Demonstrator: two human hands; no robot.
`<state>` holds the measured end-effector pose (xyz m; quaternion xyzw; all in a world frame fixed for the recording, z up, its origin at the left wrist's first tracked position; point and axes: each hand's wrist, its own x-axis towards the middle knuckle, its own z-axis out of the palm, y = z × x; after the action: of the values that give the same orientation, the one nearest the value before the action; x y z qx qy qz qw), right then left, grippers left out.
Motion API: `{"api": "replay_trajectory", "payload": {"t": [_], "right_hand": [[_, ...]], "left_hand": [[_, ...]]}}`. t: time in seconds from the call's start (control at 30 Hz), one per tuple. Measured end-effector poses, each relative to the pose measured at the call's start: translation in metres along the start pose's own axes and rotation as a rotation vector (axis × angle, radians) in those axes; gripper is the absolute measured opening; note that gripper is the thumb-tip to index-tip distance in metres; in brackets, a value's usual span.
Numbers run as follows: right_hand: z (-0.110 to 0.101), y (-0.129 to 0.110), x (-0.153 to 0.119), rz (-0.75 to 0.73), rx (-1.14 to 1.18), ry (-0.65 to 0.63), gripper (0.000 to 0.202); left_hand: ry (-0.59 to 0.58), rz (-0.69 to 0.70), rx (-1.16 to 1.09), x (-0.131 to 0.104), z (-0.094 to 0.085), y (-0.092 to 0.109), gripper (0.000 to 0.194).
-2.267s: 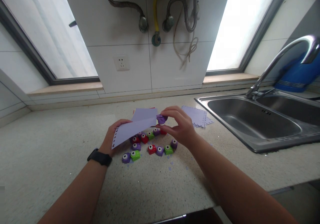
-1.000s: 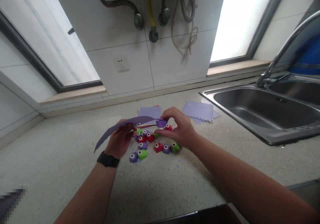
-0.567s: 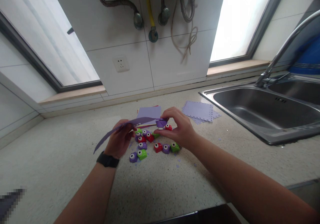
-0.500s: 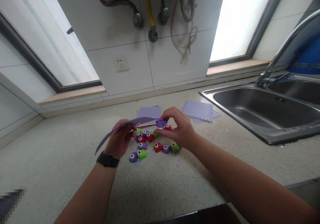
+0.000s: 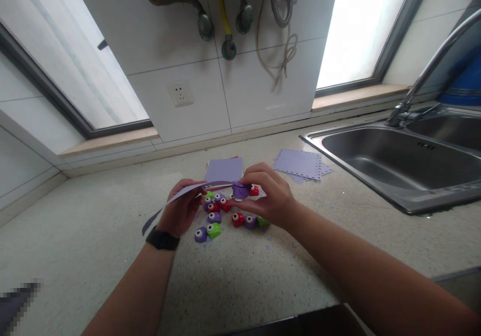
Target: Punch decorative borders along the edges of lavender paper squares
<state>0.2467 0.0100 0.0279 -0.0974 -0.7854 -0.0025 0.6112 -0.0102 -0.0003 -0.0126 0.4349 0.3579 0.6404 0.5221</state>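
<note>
A curved sheet of purple paper (image 5: 188, 190) is gripped by my left hand (image 5: 183, 210), which has a black band at the wrist. My right hand (image 5: 268, 191) pinches a purple craft punch (image 5: 240, 191) between thumb and fingers, at the right edge of the sheet. Beneath and in front of my hands, several small punches lie on the counter, among them a red punch (image 5: 237, 219), a green punch (image 5: 214, 230) and a purple punch (image 5: 200, 234). Small purple paper bits are scattered around them.
Behind my hands lies a stack of coloured paper (image 5: 224, 168). Purple sheets with punched edges (image 5: 298, 164) rest to its right. A steel sink (image 5: 376, 158) with a tap (image 5: 408, 100) is at the right. Hoses and a socket (image 5: 181, 94) are on the wall.
The purple punch in my right hand has tilted and shifted slightly down and left. The held sheet has turned so more of its upper face shows.
</note>
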Motion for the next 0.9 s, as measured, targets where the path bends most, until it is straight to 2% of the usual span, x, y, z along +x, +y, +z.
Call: {"api": "replay_trajectory", "payload": {"t": [0.43, 0.9], "right_hand": [[-0.0005, -0.0015, 0.0004, 0.01, -0.004, -0.02, 0.036], [-0.0002, 0.0007, -0.0004, 0.009, -0.006, -0.038, 0.037]], "left_hand": [[0.022, 0.019, 0.071, -0.0011, 0.0004, 0.0014, 0.025], [0.029, 0.005, 0.026, -0.0006, 0.0026, 0.0018, 0.026]]}}
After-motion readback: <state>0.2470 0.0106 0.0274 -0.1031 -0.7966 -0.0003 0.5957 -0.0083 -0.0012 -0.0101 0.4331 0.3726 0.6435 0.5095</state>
